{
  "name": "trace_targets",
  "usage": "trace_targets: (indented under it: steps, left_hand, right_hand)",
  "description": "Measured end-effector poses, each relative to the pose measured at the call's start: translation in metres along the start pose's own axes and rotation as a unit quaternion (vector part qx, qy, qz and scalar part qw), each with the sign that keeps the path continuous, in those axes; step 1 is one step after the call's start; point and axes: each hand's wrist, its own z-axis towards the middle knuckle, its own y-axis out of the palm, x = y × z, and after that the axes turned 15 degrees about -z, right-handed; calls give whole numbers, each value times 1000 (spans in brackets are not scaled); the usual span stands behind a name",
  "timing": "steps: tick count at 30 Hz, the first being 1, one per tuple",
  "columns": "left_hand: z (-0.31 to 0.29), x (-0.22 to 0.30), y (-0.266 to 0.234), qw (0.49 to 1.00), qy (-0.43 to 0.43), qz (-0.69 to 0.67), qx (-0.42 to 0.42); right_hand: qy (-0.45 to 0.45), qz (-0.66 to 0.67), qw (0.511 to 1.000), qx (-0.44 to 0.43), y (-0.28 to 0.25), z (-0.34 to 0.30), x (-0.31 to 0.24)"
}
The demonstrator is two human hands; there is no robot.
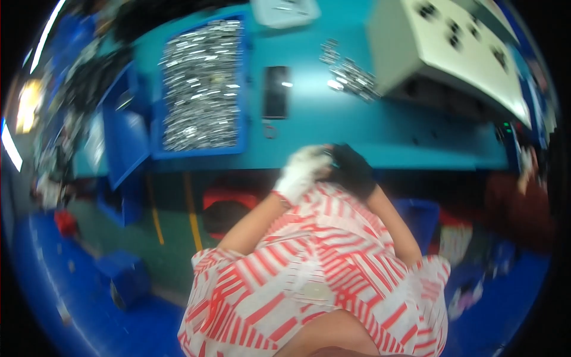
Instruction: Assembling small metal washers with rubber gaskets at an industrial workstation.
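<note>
My left hand point(302, 172), in a white glove, and my right hand point(353, 170), in a black glove, meet at the front edge of the teal table point(357, 134). Both have their fingers curled together, close against my body. Between the fingertips there may be something small, but blur and the gloves hide what it is. Just beyond the hands lies a dark phone point(276, 92) with a small reddish loop at its near end. A blue tray point(242, 113) full of shiny metal pieces point(202, 89) stands to the left.
Loose metal parts point(354, 78) lie on the table near a large cream machine box point(470, 50) at the right. A whitish tray point(285, 12) sits at the back. Blue bins point(123, 140) stand left; a red stool point(229, 196) is under the table edge. Another person point(517, 202) is at far right.
</note>
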Motion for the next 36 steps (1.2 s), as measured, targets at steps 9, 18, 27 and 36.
trace_targets:
  steps: [9, 18, 27, 36]
  left_hand:
    - [-8, -8, 3, 996, 80, -13, 18]
    - [-31, 12, 1, 994, 98, -52, 16]
    - [-25, -5, 3, 995, 87, -54, -14]
    - [-20, 6, -12, 960, 218, 60, 165]
  right_hand:
    - [-73, -11, 996, 44, 13, 0, -3]
    - [-27, 25, 999, -5, 15, 13, -20]
    - [-43, 19, 999, -15, 2, 5, -19]
    - [362, 541, 747, -133, 8, 24, -16]
